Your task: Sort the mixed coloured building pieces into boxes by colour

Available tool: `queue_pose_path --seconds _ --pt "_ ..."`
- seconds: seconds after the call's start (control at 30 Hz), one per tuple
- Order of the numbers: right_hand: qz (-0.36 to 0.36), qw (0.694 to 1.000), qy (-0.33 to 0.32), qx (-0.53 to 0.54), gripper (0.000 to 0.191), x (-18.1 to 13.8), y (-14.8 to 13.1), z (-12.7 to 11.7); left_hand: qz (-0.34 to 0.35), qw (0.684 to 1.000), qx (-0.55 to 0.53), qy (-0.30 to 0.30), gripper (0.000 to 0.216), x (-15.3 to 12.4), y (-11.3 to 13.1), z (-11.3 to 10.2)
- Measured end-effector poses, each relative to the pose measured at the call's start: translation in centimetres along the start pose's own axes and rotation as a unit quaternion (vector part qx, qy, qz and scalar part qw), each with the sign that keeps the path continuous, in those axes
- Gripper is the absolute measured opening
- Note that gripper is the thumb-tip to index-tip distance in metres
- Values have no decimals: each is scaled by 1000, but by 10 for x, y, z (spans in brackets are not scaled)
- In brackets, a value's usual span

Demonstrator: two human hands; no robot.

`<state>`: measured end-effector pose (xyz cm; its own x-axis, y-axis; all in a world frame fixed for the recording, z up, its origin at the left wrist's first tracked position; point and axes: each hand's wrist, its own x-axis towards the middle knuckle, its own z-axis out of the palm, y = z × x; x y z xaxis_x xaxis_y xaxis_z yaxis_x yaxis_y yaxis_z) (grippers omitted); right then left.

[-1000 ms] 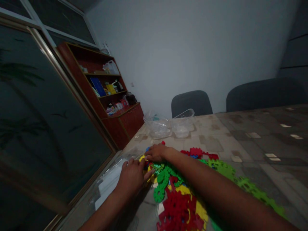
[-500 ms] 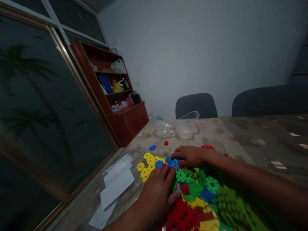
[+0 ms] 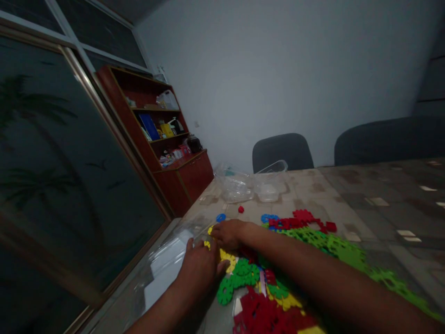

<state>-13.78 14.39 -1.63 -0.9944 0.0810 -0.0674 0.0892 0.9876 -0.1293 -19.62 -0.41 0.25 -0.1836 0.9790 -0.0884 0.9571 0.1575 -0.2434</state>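
Several yellow flower-shaped plastic discs [image 3: 228,260] lie on the table between and under my hands. My left hand [image 3: 199,266] rests beside them, fingers stretched forward and thumb spread out over a disc. Reaching across from the right, my right hand [image 3: 227,233] has its fingers curled down over yellow discs; one shows at the fingertips. The palm side of both hands is hidden. Green notched discs [image 3: 243,273] sit just right of my left thumb. Closer to me is a heap of red pieces [image 3: 260,313].
Light green interlocking pieces [image 3: 344,250] and red ones [image 3: 302,216] spread along the right. A blue disc [image 3: 220,217] and a small red piece [image 3: 241,209] lie beyond my hands. Clear plastic containers [image 3: 236,188] stand farther back; white sheets in clear plastic [image 3: 163,276] lie left.
My right hand has moved left from the blue discs onto the yellow ones. My left hand has shifted left to their near side. The green and red pieces on the right are more exposed.
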Motion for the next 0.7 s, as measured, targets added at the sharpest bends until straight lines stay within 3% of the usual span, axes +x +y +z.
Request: queue_pose_path --seconds 0.1,0.4,0.5,0.7 --pt "-5 1000 -8 -5 31 -15 5 2 19 1000 -24 -8 47 -1 7 -2" --pt "16 1000 -18 -11 27 -98 38 -12 115 988 -106 1 52 -11 24 -10" --pt "30 999 -9 -13 24 -90 43 -15 114 988 -109 3 46 -4 15 -11" --pt "52 998 -9 -19 32 -21 32 -7 80 993 -83 -15 31 7 3 -8"
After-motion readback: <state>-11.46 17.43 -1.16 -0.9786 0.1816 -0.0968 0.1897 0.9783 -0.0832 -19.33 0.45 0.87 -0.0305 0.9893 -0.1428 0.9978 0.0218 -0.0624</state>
